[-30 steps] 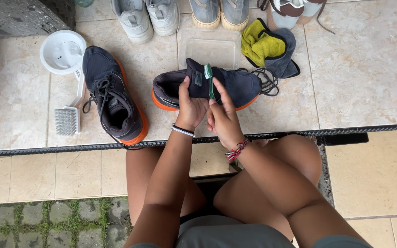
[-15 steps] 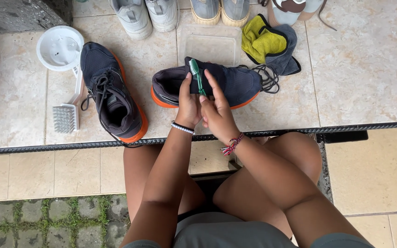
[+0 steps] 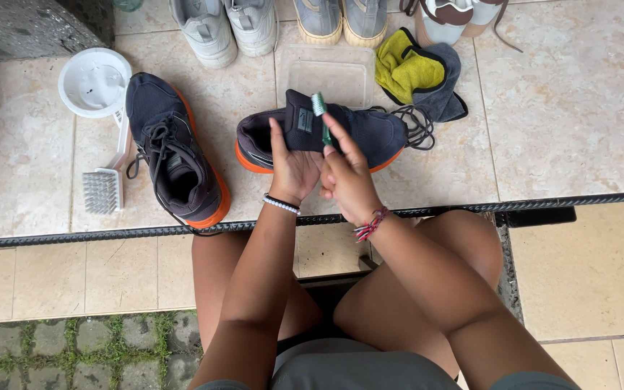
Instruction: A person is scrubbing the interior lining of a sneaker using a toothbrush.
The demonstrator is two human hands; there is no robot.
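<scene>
Here, left hand [image 3: 294,170] fingers grip the dark shoe [image 3: 341,133] near the tiled floor's edge; right hand [image 3: 348,180] fingers pinch the green toothbrush [image 3: 321,115]; short, light strokes advised, shoe braced.

tongue label [image 3: 305,119]: small grey rectangle on the dark shoe, just beside the left hand's [image 3: 292,167] thumb
signs, screens: none

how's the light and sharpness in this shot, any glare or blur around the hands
Head view: soft, even daylight with faint shadows and no strong glare on the tiled floor; the left hand, the right hand, the green toothbrush and the dark shoe are all fairly sharp, with no obvious motion blur; the grey shoes along the top edge are cut off by the frame.
</scene>
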